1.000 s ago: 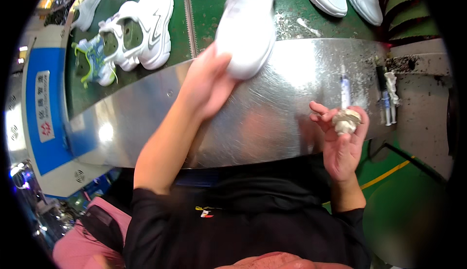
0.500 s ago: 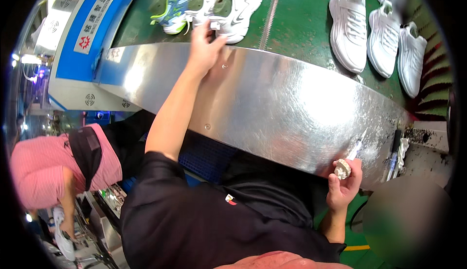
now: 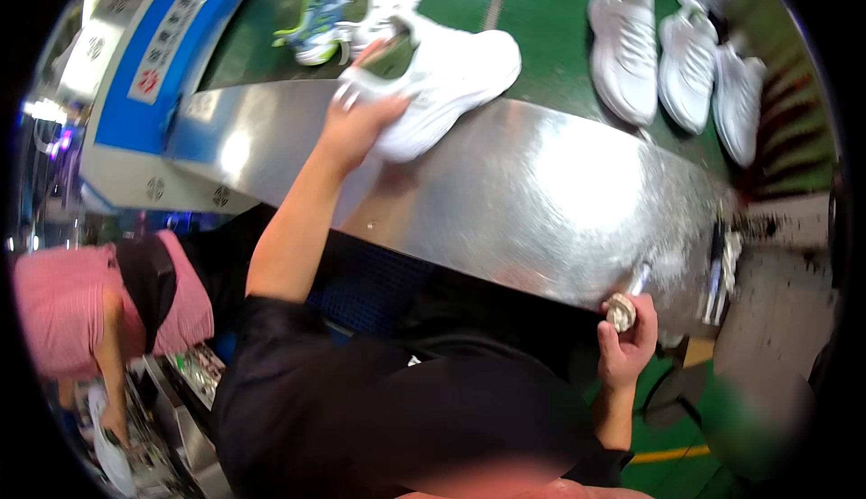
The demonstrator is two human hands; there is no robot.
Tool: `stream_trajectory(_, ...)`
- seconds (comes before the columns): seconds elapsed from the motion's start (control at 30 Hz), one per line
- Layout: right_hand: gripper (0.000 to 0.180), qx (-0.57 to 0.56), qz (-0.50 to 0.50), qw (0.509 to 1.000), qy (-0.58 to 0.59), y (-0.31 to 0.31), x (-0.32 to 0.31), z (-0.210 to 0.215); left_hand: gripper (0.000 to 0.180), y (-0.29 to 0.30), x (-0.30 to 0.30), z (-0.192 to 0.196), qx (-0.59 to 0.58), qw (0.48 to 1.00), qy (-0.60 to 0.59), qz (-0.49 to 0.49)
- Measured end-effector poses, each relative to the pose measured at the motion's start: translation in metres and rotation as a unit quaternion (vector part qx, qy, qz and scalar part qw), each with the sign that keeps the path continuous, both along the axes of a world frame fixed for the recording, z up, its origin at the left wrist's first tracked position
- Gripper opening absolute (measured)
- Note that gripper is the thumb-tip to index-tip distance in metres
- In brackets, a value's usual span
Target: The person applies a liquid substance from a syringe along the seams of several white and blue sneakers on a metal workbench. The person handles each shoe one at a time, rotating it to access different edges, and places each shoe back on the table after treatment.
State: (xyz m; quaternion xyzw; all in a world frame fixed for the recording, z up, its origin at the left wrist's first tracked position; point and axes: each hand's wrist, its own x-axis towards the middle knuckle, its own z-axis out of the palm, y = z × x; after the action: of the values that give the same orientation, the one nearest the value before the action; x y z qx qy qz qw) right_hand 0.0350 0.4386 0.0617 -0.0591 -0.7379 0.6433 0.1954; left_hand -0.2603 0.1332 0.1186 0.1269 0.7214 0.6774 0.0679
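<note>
My left hand (image 3: 356,120) grips the heel end of a white sneaker (image 3: 442,79) and holds it over the far edge of the shiny metal table (image 3: 541,201). My right hand (image 3: 627,346) is closed around a small grey lump-like tool (image 3: 621,311) at the near edge of the table, low on the right. A slim pen-like tool sticks up from that hand.
Three white sneakers (image 3: 686,57) lie on the green conveyor belt (image 3: 541,12) at the back right. More sneakers, one with green trim (image 3: 316,25), lie at the back left. A blue machine panel (image 3: 135,75) stands left. A person in a pink top (image 3: 90,309) bends at lower left.
My left hand reached to the sneakers at the back left, took hold of a white one and drew it onto the table's edge. My right hand stayed low with its tool.
</note>
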Motion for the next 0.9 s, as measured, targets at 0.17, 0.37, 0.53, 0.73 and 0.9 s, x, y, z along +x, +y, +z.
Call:
stream_trajectory(0.17, 0.038, 0.025, 0.005, 0.999, -0.045, 0.018, 0.009, 0.003, 0.091, 0.011, 0.111, -0.014, -0.293, 0.914, 0.274, -0.062)
stream_trajectory(0.37, 0.041, -0.044, -0.048, 0.996, -0.062, 0.034, 0.028, 0.014, 0.069, 0.015, 0.029, -0.021, 0.026, 0.995, -0.047, -0.082)
stream_trajectory(0.53, 0.044, -0.115, -0.07, 0.988, -0.071, 0.031, 0.025, 0.023, 0.042, 0.034, -0.076, -0.049, -0.152, 0.965, -0.182, -0.109)
stream_trajectory(0.73, 0.044, -0.108, -0.023, 0.989, -0.097, 0.023, 0.032, 0.045, 0.047, 0.083, -0.041, -0.016, 0.081, 0.953, -0.207, -0.207)
stream_trajectory(0.9, 0.056, -0.157, 0.049, 0.986, 0.003, 0.021, -0.002, 0.074, 0.048, 0.089, 0.018, 0.018, 0.317, 0.912, -0.151, -0.215)
